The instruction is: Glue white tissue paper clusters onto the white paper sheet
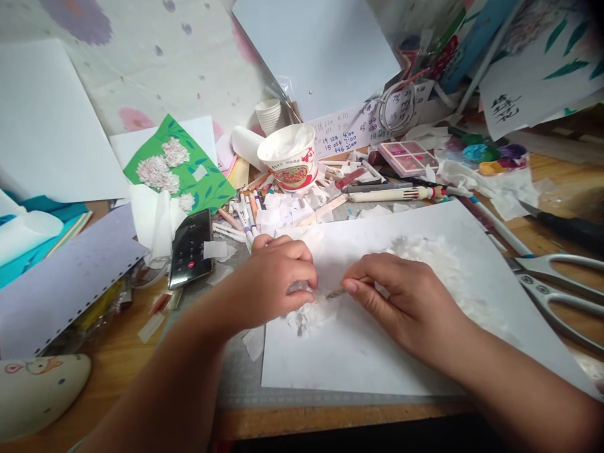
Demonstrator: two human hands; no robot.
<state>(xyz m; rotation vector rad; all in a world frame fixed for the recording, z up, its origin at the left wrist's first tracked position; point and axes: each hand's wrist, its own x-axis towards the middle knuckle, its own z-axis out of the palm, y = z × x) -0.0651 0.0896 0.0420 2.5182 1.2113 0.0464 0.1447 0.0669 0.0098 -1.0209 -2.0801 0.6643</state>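
A white sheet (358,358) lies on a grey mat, with a large patch of layered white paper pieces (425,251) on its right part. A smaller cluster of white paper bits (306,318) sits near its left edge. My left hand (278,277) rests over this cluster, fingers curled, thumb and fingertips at the bits; what they hold is too small to make out. My right hand (401,299) pinches a thin, pointed tool (336,293), its tip directed left toward the cluster.
A paper bowl (289,160) stands behind among markers and paper scraps. A phone (191,248) lies left of the mat. Scissors (550,283) and a black-handled knife (566,226) are at the right. A green card with paper flowers (207,185) leans at the back left.
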